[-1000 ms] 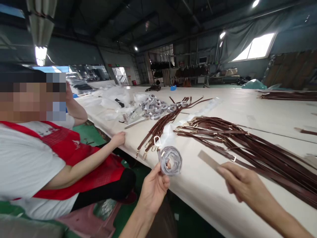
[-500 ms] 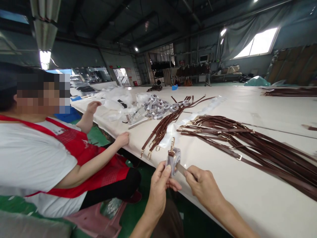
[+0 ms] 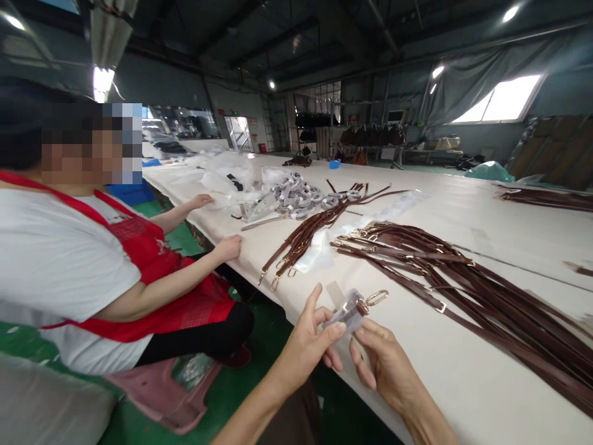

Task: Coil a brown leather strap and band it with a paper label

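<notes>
At the far left a co-worker [image 3: 69,259] in a white shirt and red apron sits at the long pale table [image 3: 463,364], one hand [image 3: 229,247] resting on its edge and the other hand [image 3: 200,201] reaching toward crumpled clear plastic bags [image 3: 222,179]. Just beyond lies a heap of grey wrapped coils [image 3: 296,198]. A loose bundle of brown straps [image 3: 306,238] with gold clasps runs from that heap toward the table edge, lying over a clear plastic sleeve [image 3: 319,253].

Near the lower middle, the left hand [image 3: 308,343] pinches a small wrapped strap coil [image 3: 345,312] between thumb and fingers, its grip closed on the wrapping. The coil is held just above the table edge, and its gold clasp [image 3: 376,298] sticks out to the right. The right hand [image 3: 386,364] touches the coil's underside with thumb and fingertips, its grip closed lightly on the same piece.

To the right a large spread of dark brown straps [image 3: 463,278] fans across the table, close to the hands but apart from them. More straps [image 3: 542,198] lie at the far right. No writing is legible anywhere.
</notes>
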The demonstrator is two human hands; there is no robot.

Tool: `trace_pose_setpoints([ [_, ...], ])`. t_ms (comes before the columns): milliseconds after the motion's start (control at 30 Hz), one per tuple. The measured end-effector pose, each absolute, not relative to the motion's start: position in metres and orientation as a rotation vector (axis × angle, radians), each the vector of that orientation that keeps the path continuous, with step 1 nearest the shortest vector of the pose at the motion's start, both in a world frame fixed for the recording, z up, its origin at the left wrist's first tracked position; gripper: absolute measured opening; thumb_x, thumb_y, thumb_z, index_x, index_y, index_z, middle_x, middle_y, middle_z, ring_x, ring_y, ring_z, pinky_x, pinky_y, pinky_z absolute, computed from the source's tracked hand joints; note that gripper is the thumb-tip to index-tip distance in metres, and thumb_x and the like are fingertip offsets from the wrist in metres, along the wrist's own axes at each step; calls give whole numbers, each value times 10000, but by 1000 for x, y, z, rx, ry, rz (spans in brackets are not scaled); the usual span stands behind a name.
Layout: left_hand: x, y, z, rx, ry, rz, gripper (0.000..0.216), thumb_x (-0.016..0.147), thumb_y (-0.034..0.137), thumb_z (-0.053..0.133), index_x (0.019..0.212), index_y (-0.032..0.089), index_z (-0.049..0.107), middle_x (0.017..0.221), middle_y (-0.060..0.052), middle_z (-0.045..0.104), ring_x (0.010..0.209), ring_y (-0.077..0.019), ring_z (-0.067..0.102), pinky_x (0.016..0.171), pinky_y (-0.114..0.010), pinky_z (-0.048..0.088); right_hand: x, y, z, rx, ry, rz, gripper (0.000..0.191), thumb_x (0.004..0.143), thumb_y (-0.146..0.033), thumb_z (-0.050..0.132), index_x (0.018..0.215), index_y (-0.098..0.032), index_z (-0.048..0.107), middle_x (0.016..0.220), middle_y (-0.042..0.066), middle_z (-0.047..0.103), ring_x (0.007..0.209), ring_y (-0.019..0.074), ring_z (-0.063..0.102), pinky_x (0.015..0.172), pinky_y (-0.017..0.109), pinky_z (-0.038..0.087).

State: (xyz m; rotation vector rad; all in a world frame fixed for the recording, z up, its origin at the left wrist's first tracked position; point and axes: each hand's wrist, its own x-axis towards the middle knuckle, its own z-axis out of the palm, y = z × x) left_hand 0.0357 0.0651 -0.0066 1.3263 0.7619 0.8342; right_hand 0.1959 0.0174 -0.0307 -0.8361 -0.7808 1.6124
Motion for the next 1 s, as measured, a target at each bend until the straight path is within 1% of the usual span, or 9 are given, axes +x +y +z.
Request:
trace_pose_setpoints([
  [67, 39, 65, -8, 1373, 778, 794, 642, 863, 504, 649, 1359, 206, 371, 978, -49, 603, 493, -137, 638, 421, -189, 400, 200, 15, -30, -962, -846, 1544, 414, 807, -540, 687, 753, -141, 591, 588, -5, 609, 298, 40, 404, 324, 166, 179],
  [133, 40, 65, -8, 1453, 790, 757, 465, 873, 514, 625, 1146, 153, 519, 828, -24, 615, 485, -129, 623, 428, -173, 387, 206, 12, -28, -1083, -942, 1499, 474, 807, -597, 659, 693, -144, 575, 544, -8, 591, 313, 47, 410, 335, 168, 194],
  [267, 39, 65, -5, 1515, 775, 727, 421, 893, 533, 594, 1072, 159, 517, 647, 34, 565, 471, -126, 608, 446, -164, 370, 214, 5, -29, -1188, -1053, 1426, 488, 797, -624, 652, 734, -141, 617, 588, 7, 625, 386, 62, 466, 394, 175, 298],
  [500, 40, 64, -5, 1616, 717, 546, 379, 918, 509, 553, 1027, 147, 531, 734, -23, 644, 504, -139, 628, 458, -185, 376, 214, 8, -31, -1341, -1088, 1341, 557, 767, -670, 580, 540, -160, 571, 339, -31, 409, 310, 71, 340, 371, 204, 214],
  [600, 43, 66, -7, 1641, 740, 567, 377, 898, 506, 568, 994, 142, 550, 728, -28, 639, 496, -143, 623, 452, -191, 380, 214, 12, -30, -1370, -1096, 1325, 526, 778, -634, 565, 541, -164, 567, 340, -26, 412, 315, 76, 347, 375, 206, 222],
  [733, 46, 75, -6, 1627, 761, 635, 406, 866, 527, 594, 997, 143, 573, 706, -9, 610, 470, -148, 614, 424, -193, 371, 214, 4, -39, -1297, -1047, 1280, 448, 775, -581, 638, 903, -152, 622, 643, 24, 642, 427, 120, 515, 417, 235, 393],
  [833, 48, 82, -3, 1628, 789, 658, 409, 866, 511, 591, 1050, 146, 572, 686, 8, 592, 475, -159, 620, 421, -197, 366, 215, -10, -55, -1263, -1084, 1135, 552, 781, -418, 720, 1241, -211, 494, 966, 58, 694, 640, 162, 637, 583, 287, 547],
  [933, 50, 84, -2, 1653, 786, 598, 400, 875, 506, 565, 1052, 147, 569, 761, -12, 620, 490, -160, 624, 431, -208, 381, 221, -21, -68, -1225, -1255, 890, 490, 823, -269, 684, 1276, -261, 497, 1203, 74, 639, 876, 189, 674, 754, 305, 580],
  [1000, 52, 84, -3, 1686, 781, 559, 371, 877, 500, 552, 999, 150, 569, 772, -16, 618, 492, -165, 626, 433, -213, 385, 226, -23, -68, -1205, -1408, 617, 335, 878, -172, 571, 1200, -262, 574, 1128, 62, 660, 903, 191, 670, 768, 300, 565],
])
